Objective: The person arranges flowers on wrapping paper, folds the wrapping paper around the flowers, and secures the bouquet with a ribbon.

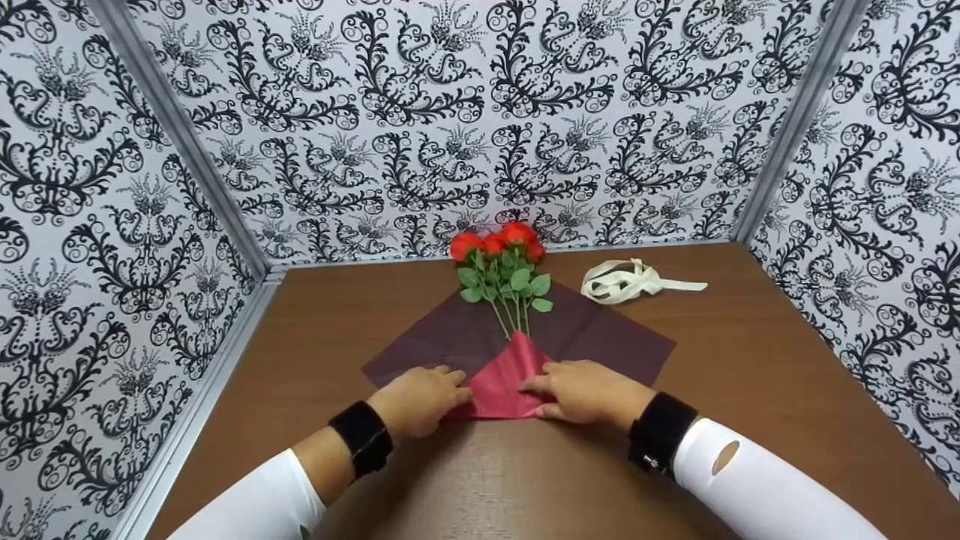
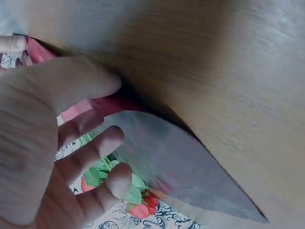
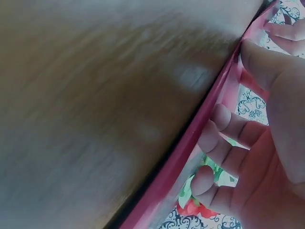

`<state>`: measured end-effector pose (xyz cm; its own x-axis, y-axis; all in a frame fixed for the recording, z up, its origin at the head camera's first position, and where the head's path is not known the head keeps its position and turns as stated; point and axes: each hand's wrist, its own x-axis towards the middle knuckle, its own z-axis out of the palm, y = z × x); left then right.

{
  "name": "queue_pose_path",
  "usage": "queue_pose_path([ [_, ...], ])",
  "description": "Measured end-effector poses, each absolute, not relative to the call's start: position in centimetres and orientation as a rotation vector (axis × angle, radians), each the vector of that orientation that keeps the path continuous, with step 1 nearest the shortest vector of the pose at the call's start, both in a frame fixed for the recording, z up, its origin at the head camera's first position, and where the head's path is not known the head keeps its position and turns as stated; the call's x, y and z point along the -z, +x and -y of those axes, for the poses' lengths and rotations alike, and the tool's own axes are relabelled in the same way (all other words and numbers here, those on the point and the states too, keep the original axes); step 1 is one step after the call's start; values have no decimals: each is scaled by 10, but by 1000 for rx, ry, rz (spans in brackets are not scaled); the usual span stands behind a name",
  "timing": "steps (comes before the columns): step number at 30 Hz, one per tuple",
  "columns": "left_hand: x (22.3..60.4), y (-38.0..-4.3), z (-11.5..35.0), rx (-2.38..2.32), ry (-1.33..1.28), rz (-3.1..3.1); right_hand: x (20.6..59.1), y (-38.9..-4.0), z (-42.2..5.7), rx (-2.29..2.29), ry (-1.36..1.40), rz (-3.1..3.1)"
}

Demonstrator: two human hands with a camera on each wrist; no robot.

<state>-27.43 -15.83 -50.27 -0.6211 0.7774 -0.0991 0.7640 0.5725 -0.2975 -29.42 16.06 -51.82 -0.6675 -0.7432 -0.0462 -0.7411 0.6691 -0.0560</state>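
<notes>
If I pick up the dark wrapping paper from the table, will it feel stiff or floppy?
The wrapping paper probably bends easily, since its near part is folded over into a red flap. It is likely light for its size, because the sheet looks thin. It may also crease: the flap's surface seems slightly rippled.

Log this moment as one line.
left hand: on red flap; right hand: on red flap; stems: on dark paper, partly under flap; white ribbon: right of roses
</notes>
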Motion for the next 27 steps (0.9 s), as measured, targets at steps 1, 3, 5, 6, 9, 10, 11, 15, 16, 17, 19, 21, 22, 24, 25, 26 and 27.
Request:
queue_pose_path([
  [1, 503, -274, 158, -513, -1351, 2726, 518, -294, -160, 56, -1248, -2811],
  [3, 503, -272, 159, -570, -1355, 2671, 518, -294, -160, 65, -1246, -2810],
  [5, 502, -271, 160, -622, -1354, 2608, 519, -294, -159, 76, -1244, -2811],
  [6, 502, -271, 161, -647, -1350, 2575, 519, -294, -159, 85, -1241, -2813],
  [9, 499, -271, 162, -690, -1322, 2484, 519, -293, -160, 106, -1230, -2817],
  [10, 497, -272, 162, -692, -1314, 2454, 519, -293, -160, 111, -1225, -2818],
  [11, 494, -272, 161, -690, -1306, 2430, 519, -293, -160, 118, -1220, -2819],
  [15, 482, -270, 155, -652, -1272, 2316, 520, -292, -162, 134, -1216, -2817],
  [16, 479, -269, 152, -630, -1257, 2280, 520, -291, -163, 145, -1219, -2816],
  [17, 476, -268, 149, -610, -1240, 2247, 520, -291, -163, 156, -1222, -2815],
  [19, 472, -268, 141, -564, -1194, 2179, 520, -289, -164, 179, -1229, -2813],
  [21, 469, -269, 131, -518, -1153, 2133, 522, -289, -164, 191, -1232, -2814],
  [22, 467, -269, 126, -502, -1138, 2127, 522, -289, -165, 195, -1233, -2816],
  [24, 464, -272, 114, -469, -1128, 2118, 524, -289, -164, 193, -1237, -2823],
  [25, 463, -274, 108, -457, -1131, 2114, 525, -289, -164, 192, -1242, -2824],
  [26, 462, -276, 102, -447, -1140, 2111, 526, -289, -164, 186, -1250, -2826],
  [27, 461, -278, 96, -439, -1151, 2109, 526, -289, -164, 184, -1262, -2827],
])
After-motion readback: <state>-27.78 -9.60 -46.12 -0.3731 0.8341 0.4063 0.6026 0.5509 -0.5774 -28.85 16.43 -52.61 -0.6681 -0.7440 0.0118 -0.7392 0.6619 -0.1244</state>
